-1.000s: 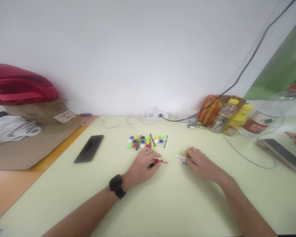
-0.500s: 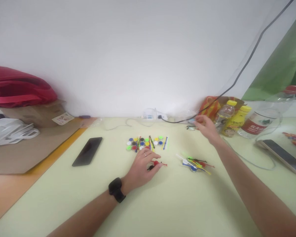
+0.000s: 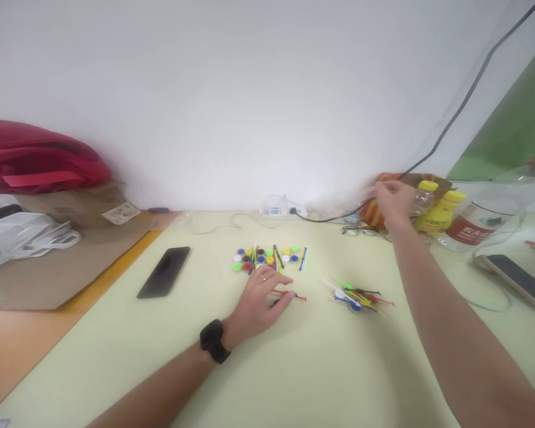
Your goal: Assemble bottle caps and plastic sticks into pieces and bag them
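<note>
My left hand (image 3: pixel 263 297) rests on the pale table with its fingers curved, thumb and index apart. A small red plastic arrow (image 3: pixel 300 298) lies between and under them, partly covered. Just beyond the fingers stand rows of small coloured discs (image 3: pixel 261 260), with thin arrows lying over and beside them. To the right sits a loose pile of coloured arrows and discs (image 3: pixel 359 298). My right hand (image 3: pixel 395 202) is raised near the back wall, fingertips pinched together, in front of a red and yellow bag (image 3: pixel 368 213). What it holds, if anything, I cannot make out.
Eyeglasses (image 3: pixel 359 230) lie below my right hand. A black cable (image 3: pixel 334 220) runs from a white power strip (image 3: pixel 274 208). Bottles, including a yellow one (image 3: pixel 443 213), and a phone (image 3: pixel 521 279) stand right; another phone (image 3: pixel 164 272) and a cardboard box (image 3: pixel 78 205) are left.
My right hand has moved up and away from beside the eyeglasses, uncovering them. My left hand stays over the red arrow. The whole view has shifted slightly.
</note>
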The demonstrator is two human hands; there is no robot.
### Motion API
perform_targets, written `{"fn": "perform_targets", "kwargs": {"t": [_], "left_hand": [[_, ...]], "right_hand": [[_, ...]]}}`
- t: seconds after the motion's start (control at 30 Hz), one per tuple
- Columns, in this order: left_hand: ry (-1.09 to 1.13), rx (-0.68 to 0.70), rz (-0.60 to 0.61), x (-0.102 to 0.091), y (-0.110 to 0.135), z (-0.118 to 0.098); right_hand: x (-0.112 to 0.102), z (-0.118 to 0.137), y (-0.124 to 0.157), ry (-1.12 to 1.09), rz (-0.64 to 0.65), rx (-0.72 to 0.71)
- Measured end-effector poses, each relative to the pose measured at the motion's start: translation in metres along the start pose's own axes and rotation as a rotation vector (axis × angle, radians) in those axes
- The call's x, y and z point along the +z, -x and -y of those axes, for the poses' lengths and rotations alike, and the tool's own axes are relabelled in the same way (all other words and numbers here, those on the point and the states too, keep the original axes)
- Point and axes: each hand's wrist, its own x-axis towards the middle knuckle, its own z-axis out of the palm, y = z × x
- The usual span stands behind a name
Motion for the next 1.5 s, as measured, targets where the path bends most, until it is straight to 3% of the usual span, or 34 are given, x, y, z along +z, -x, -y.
{"fn": "perform_targets", "kwargs": {"t": [0.03, 0.1, 0.17, 0.23, 0.3, 0.37, 0.43, 0.5, 0.6, 0.9, 0.97, 1.1, 1.2, 1.27, 1.4, 1.5], "left_hand": [[-0.001, 0.003, -0.026, -0.002, -0.002, 0.0], [0.002, 0.0, -0.081, -0.01, -0.012, -0.003], [0.006, -0.036, -0.108, -0.022, -0.029, -0.009], [0.028, -0.078, -0.063, -0.038, -0.052, -0.02], [0.087, -0.105, 0.008, -0.055, -0.078, -0.033], [0.139, -0.068, 0.032, -0.069, -0.102, -0.047], [0.168, -0.023, 0.106, -0.079, -0.121, -0.058], [0.167, 0.026, 0.2, -0.087, -0.131, -0.065], [0.153, 0.034, 0.262, -0.093, -0.136, -0.065], [0.137, 0.013, 0.135, -0.1, -0.133, -0.05], [0.148, 0.003, 0.056, -0.102, -0.134, -0.042], [0.199, -0.063, -0.118, -0.107, -0.137, -0.017], [0.245, -0.087, -0.23, -0.111, -0.138, 0.0], [0.226, -0.101, -0.185, -0.117, -0.137, 0.007], [0.155, -0.132, 0.082, -0.129, -0.133, 0.009], [0.147, -0.143, 0.098, -0.131, -0.132, 0.009]], "right_hand": [[-0.008, 0.009, 0.002, -0.086, -0.121, -0.043], [-0.024, 0.029, 0.01, -0.127, -0.165, -0.094], [-0.039, 0.051, 0.022, -0.248, -0.156, -0.24], [-0.051, 0.073, 0.038, -0.484, -0.025, -0.359], [-0.058, 0.093, 0.055, -0.68, 0.301, -0.382], [-0.058, 0.108, 0.07, -0.717, 0.6, -0.391], [-0.055, 0.117, 0.081, -0.731, 0.738, -0.425], [-0.05, 0.121, 0.086, -0.708, 0.799, -0.44], [-0.047, 0.119, 0.086, -0.618, 0.796, -0.447], [-0.038, 0.117, 0.087, -0.5, 0.647, -0.411], [-0.039, 0.117, 0.087, -0.47, 0.706, -0.376], [-0.044, 0.11, 0.083, -0.355, 0.973, -0.256], [-0.044, 0.103, 0.08, -0.245, 1.038, -0.22], [-0.043, 0.1, 0.079, -0.215, 1.021, -0.225], [-0.043, 0.102, 0.078, -0.222, 1.046, -0.25], [-0.044, 0.103, 0.077, -0.156, 1.14, -0.299]]}}
